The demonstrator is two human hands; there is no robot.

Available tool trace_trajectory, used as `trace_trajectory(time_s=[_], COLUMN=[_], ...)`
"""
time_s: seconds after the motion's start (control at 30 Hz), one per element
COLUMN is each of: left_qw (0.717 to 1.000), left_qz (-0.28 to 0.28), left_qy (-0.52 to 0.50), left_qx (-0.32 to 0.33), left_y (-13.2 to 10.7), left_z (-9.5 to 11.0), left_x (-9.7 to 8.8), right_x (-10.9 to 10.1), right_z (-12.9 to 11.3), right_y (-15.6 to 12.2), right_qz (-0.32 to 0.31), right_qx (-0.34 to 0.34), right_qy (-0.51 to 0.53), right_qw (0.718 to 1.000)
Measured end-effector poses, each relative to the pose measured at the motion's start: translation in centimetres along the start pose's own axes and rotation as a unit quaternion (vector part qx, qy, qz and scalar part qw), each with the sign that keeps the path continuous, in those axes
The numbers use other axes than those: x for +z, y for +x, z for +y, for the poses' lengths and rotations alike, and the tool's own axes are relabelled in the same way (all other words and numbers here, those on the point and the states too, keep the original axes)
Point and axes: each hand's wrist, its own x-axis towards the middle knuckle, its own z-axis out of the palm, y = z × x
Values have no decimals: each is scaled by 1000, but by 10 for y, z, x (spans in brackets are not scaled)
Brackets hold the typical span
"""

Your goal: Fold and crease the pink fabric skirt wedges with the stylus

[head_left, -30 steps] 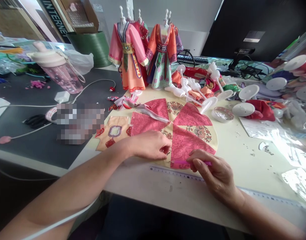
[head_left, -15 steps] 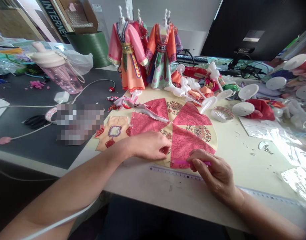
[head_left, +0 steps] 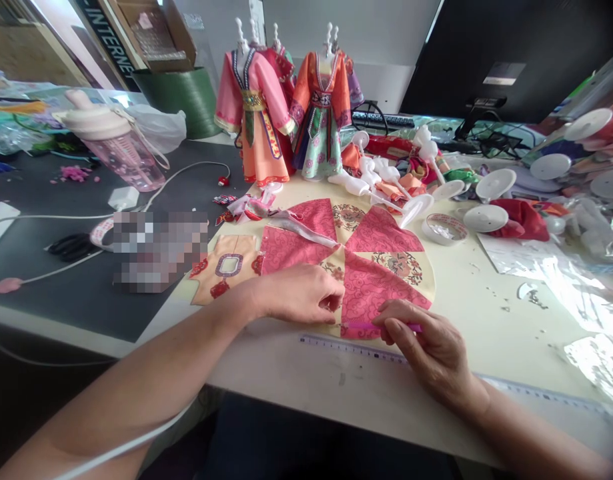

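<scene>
A round skirt piece [head_left: 381, 293] lies flat on the desk, with red patterned wedges alternating with cream ones that bear flower prints. My left hand [head_left: 303, 293] rests on its near left part, fingers curled down and closed; what they pinch, if anything, is hidden. In my closed right hand [head_left: 429, 347] is a slim pink pen-like tool [head_left: 359, 327], its tip at the near edge of the red wedge. A clear ruler [head_left: 353, 348] runs along the cloth's near edge and passes under my right hand.
Left of the skirt lies a peach bodice piece [head_left: 229, 267]. Two dressed doll forms [head_left: 263, 120] stand behind, others partly hidden. White doll stands [head_left: 486, 219] crowd the right beside a tape roll [head_left: 445, 229]. A pink bottle [head_left: 121, 143] and cables occupy the left.
Both hands stay almost where they were. The pink tool remains at the cloth's edge; the whole view has shifted very slightly.
</scene>
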Motion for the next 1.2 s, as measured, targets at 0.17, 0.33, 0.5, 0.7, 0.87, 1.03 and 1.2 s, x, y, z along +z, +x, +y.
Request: trace_trajectory(time_s=[0.17, 0.33, 0.5, 0.7, 0.87, 1.03, 1.2], left_qw=[1000, 1000, 999, 999, 998, 998, 999], left_qz=[0, 9, 20, 34, 41, 44, 19], left_qy=[7, 4, -10, 0, 19, 36, 8], left_qx=[14, 25, 27, 40, 49, 38, 35], left_y=[1, 2, 4, 7, 9, 8, 4], left_z=[-1, -2, -3, -5, -6, -3, -3], left_x=[1, 5, 7, 11, 13, 12, 6], right_x=[0, 0, 0, -1, -1, -2, -2], right_z=[1, 2, 1, 0, 0, 3, 3], right_y=[0, -1, -1, 0, -2, -5, -6], right_qz=[-3, 0, -1, 0, -2, 43, 84], right_qx=[3, -4, 0, 3, 19, 43, 37], right_qy=[0, -3, 1, 0, 10, 21, 30], right_qw=[1000, 1000, 1000, 1000, 1000, 998, 995])
